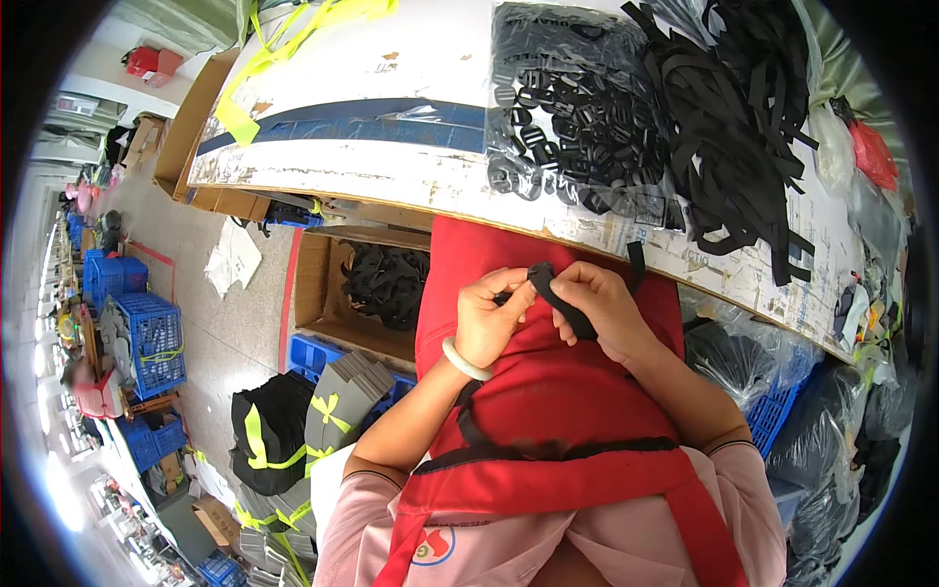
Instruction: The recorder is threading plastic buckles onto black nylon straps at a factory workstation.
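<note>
Two hands over my red apron (548, 382): left hand (489, 318) and right hand (597, 305) both pinch one black strap (559, 301), which runs from between them toward 5 o'clock under the right fingers.

A bag of buckles (572, 117) is laid on the bench (391, 88), with a heap of webbing straps (743, 127) just to its right; a cardboard box (323, 293) of straps is set under the bench edge, left of the lap; crates (152, 338) are stacked on the floor (230, 333) farther left.
</note>
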`<act>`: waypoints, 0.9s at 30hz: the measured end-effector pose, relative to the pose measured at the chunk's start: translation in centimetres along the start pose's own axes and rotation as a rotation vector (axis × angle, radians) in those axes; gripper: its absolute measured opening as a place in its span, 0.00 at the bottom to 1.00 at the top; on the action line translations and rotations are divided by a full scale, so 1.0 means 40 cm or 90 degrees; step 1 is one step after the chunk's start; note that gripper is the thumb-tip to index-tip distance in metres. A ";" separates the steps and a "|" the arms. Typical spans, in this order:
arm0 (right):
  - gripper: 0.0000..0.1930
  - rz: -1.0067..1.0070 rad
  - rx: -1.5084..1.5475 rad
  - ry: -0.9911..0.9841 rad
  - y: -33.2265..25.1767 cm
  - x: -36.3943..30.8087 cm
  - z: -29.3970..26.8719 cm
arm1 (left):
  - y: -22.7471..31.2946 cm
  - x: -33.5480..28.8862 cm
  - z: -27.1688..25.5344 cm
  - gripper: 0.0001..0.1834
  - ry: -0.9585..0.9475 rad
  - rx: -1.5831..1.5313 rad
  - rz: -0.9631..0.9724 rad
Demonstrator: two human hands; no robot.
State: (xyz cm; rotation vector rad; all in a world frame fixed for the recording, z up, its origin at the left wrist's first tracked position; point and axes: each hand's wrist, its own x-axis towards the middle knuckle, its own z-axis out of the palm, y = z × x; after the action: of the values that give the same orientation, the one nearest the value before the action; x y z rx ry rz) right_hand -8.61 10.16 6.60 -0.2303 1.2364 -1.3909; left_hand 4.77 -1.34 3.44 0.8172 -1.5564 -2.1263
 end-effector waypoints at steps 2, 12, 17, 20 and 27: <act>0.08 0.011 0.014 0.031 0.002 0.000 -0.002 | -0.009 0.004 0.003 0.07 0.006 0.069 0.062; 0.11 -0.094 0.077 0.027 0.052 0.031 0.003 | -0.025 0.014 -0.015 0.10 -0.008 0.391 0.358; 0.12 -0.011 0.068 -0.007 0.027 0.034 -0.017 | -0.003 0.008 -0.030 0.08 -0.044 0.007 0.053; 0.07 -0.072 -0.096 -0.011 0.050 0.040 -0.028 | -0.044 0.015 -0.075 0.12 -0.147 -0.292 -0.249; 0.03 -0.321 -0.251 0.067 -0.002 -0.031 0.032 | -0.009 0.010 -0.013 0.10 0.020 -0.167 -0.105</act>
State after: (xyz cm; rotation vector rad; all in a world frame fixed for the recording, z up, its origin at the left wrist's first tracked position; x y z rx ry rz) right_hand -7.36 10.47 7.82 -0.7951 1.6088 -1.5815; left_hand 4.81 -1.83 2.88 0.9061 -1.1955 -2.3577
